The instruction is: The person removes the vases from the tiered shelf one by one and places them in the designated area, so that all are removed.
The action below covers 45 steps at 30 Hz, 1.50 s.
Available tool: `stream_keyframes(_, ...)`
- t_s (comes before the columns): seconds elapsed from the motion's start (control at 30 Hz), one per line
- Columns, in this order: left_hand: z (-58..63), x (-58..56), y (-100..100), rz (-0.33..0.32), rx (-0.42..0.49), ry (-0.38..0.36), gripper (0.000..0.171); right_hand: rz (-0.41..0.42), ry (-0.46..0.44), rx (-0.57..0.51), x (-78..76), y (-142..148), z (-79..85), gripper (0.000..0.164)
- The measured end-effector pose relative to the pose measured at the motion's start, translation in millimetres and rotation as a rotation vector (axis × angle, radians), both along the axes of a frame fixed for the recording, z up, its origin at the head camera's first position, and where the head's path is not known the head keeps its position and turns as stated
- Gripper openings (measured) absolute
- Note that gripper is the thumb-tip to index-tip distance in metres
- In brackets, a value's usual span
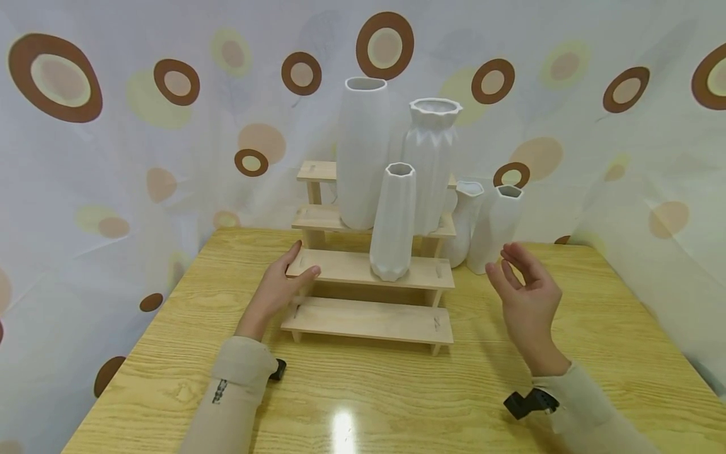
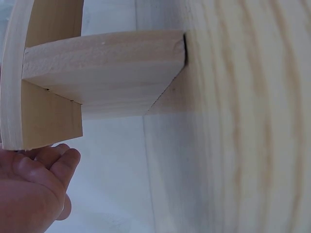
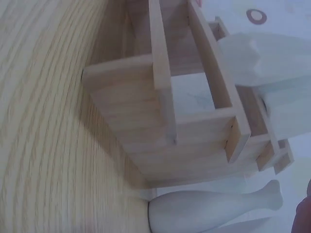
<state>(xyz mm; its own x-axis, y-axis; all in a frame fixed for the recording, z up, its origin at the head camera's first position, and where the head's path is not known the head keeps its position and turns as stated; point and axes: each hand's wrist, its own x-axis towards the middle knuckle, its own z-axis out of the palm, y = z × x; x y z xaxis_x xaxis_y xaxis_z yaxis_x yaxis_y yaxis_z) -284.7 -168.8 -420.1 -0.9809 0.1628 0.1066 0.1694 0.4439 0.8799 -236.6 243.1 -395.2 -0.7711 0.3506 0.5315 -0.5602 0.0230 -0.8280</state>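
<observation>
A pale wooden four-step display stand stands on the table. My left hand holds the left end of its second step from the bottom, thumb over the board; in the left wrist view, the fingers bend at the board's edge. A slim faceted white vase stands upright on that step. One step higher are a tall smooth white vase and a pleated white vase with a flared neck. My right hand is raised right of the stand, fingers loosely bent, holding nothing.
Behind the stand's right end, a white vase with a flared rim and an angular white vase stand on the wood-grained table. A white curtain with brown circles hangs around the table's back and sides.
</observation>
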Motion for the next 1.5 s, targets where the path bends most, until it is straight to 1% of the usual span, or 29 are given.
stream_keyframes(0.2, 0.0, 0.1, 0.2, 0.0, -0.007, 0.007, 0.091, 0.072, 0.058, -0.014, 11.9, -9.0, 5.8, 0.046)
stream_keyframes(0.4, -0.6, 0.5, -0.1, 0.001, -0.009, 0.006, 0.091, 0.128, 0.091, -0.017, 21.2, -17.8, 10.6, 0.046)
stream_keyframes(0.63, -2.5, 0.8, -0.8, -0.001, -0.007, 0.001, 0.094, 0.146, 0.071, -0.021, 30.7, -24.7, 10.6, 0.043)
stream_keyframes(0.77, -2.2, 0.5, -0.2, 0.003, -0.011, 0.0, 0.093, 0.167, 0.075, -0.024, 37.1, -29.3, 10.1, 0.044)
stream_keyframes(0.87, -1.8, 0.4, -0.3, 0.004, -0.011, 0.0, 0.094, 0.201, 0.115, -0.031, 42.1, -34.1, 10.4, 0.046)
stream_keyframes(1.0, -1.7, 0.5, -1.1, 0.002, -0.003, -0.002, 0.093, 0.258, 0.203, -0.033, 46.6, -40.6, 10.8, 0.048)
stream_keyframes(1.17, -1.4, 0.7, -1.4, 0.0, 0.0, -0.001, 0.094, 0.3, 0.283, -0.003, 49.5, -46.5, 10.1, 0.05)
stream_keyframes(1.33, -2.1, -0.8, -1.3, -0.006, -0.004, 0.004, 0.093, 0.321, 0.312, 0.009, 51.1, -50.4, 9.9, 0.049)
stream_keyframes(1.5, -1.8, -0.1, -1.4, -0.002, -0.006, 0.012, 0.092, 0.343, 0.317, 0.001, 52.3, -54.6, 11.1, 0.049)
